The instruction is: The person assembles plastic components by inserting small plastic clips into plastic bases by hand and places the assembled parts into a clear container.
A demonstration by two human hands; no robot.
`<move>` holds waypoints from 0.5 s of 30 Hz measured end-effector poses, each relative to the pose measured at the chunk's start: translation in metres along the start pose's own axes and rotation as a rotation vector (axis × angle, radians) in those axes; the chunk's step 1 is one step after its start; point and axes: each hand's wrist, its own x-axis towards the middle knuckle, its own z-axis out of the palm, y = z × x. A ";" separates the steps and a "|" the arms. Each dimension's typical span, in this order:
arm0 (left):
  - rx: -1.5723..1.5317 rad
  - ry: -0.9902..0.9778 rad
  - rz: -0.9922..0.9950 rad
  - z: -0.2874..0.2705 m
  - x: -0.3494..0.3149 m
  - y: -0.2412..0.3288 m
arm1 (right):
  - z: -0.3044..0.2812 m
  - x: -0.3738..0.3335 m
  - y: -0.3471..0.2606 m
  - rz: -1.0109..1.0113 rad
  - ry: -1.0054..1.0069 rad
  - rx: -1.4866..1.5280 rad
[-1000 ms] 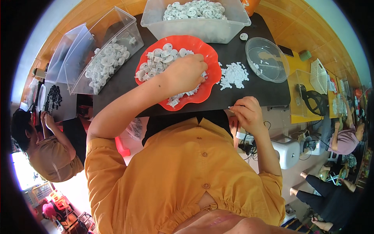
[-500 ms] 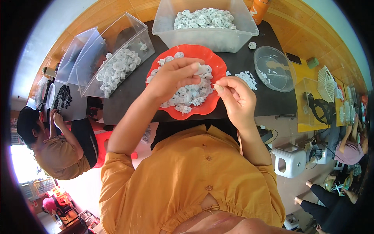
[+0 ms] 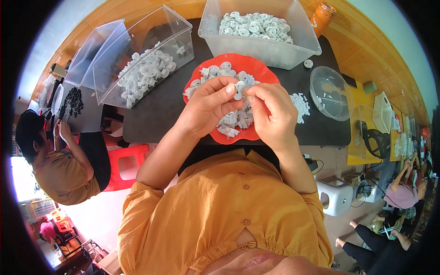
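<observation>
My left hand (image 3: 208, 106) pinches a small white round plastic part (image 3: 239, 90) between thumb and forefinger, over a red scalloped plate (image 3: 269, 75). From the right, my right hand (image 3: 275, 112) meets that part, its thumb and forefinger closed against its edge. Whatever those right fingertips grip is hidden. Many similar white plastic parts (image 3: 236, 120) lie heaped on the plate below both hands. To the right of the plate, a pile of tiny white pieces (image 3: 300, 107) rests on the dark table (image 3: 160, 121).
A large clear bin (image 3: 270, 52) of white parts stands behind the plate; another clear bin (image 3: 106, 82) is at left. A round clear dish (image 3: 332, 112) and an orange bottle (image 3: 322, 20) are at right. A co-worker (image 3: 64, 178) sits at left, near a red stool (image 3: 128, 167).
My right hand has moved up and left, bringing its fingertips to the white part in my left hand. The table and containers appear shifted slightly in the view.
</observation>
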 end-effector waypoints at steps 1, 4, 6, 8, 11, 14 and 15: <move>0.017 0.015 0.008 0.004 -0.001 0.003 | 0.000 0.001 -0.001 -0.002 -0.004 0.001; 0.049 0.046 -0.001 0.008 -0.003 0.004 | -0.001 0.003 -0.003 -0.031 -0.052 -0.006; 0.065 0.062 -0.020 0.008 -0.003 0.003 | -0.001 0.003 -0.002 -0.035 -0.053 -0.036; 0.125 0.061 0.020 0.006 -0.002 0.000 | -0.002 0.005 -0.004 -0.050 -0.053 -0.040; 0.172 0.073 0.034 0.009 -0.002 0.001 | -0.002 0.004 -0.005 -0.066 -0.060 -0.044; 0.131 0.099 -0.016 0.011 -0.003 0.003 | -0.005 0.002 -0.005 0.017 -0.077 0.049; 0.134 0.098 -0.015 0.012 -0.003 0.003 | -0.006 0.001 -0.005 0.102 -0.088 0.142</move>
